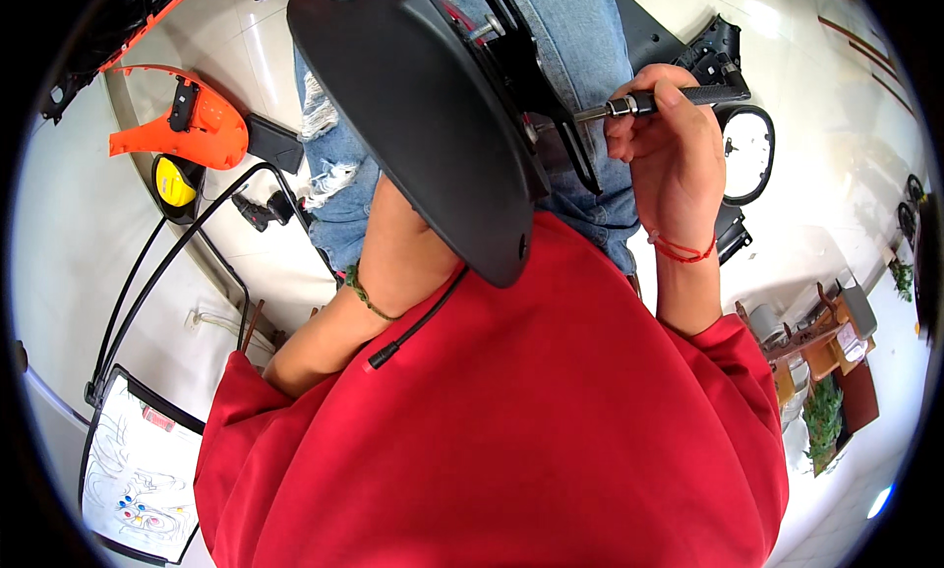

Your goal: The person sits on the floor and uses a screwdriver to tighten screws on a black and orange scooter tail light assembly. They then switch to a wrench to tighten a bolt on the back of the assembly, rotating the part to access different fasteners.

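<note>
A long, curved black plastic fender [423, 125] lies tilted over my lap. My left hand [408, 229] reaches beneath it from the near side, and its fingers are hidden there. Along the fender's right side runs a black bracket [536, 86], with a silver bolt [486, 27] sticking out near its far end. My right hand [678, 140] is closed around a screwdriver [649, 104] with a dark handle. Its metal shaft points left at the bracket; whether the tip sits on a fastener is hard to make out. A black cable [423, 327] with a plug end hangs from under the fender onto my red shirt.
On the floor at the left lie an orange plastic panel [221, 135] and a yellow piece [175, 182]. A black tube frame [187, 236] stands near a white board [128, 470]. Black parts [713, 52] and a black-rimmed oval piece [749, 153] lie at the right.
</note>
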`<state>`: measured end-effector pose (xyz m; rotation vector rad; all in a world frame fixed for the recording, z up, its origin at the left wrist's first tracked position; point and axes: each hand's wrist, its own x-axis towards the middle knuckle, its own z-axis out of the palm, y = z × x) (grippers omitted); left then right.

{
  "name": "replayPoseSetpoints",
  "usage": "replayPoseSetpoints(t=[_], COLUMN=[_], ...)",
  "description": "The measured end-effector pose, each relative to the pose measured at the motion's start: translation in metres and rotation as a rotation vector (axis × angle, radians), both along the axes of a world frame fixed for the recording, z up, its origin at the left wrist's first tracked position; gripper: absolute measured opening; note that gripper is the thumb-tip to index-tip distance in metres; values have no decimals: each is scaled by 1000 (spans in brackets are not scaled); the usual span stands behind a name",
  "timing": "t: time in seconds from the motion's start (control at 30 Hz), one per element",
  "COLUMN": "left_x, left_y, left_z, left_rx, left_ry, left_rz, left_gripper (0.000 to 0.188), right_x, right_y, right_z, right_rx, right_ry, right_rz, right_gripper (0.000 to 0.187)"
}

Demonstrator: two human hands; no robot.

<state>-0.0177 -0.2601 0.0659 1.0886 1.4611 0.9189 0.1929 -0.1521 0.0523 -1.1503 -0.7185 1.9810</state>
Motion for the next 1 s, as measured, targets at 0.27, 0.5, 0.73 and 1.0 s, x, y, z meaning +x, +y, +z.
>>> replayPoseSetpoints(t=[0.27,0.5,0.73,1.0], left_x=[0,4,19,23], left_y=[1,0,-2,0], left_z=[4,1,-6,-15], left_rx=[73,115,72,43], left_ry=[81,22,12,-28], left_rz=[-44,1,72,113], left_gripper=[18,16,13,15], right_x=[0,4,8,18], right_y=[15,22,27,45], right_z=[7,8,2,-14], right_rx=[38,75,109,178], right_ry=[-153,-203,-108,90], right_rz=[154,177,199,326], right_gripper=[25,22,25,26])
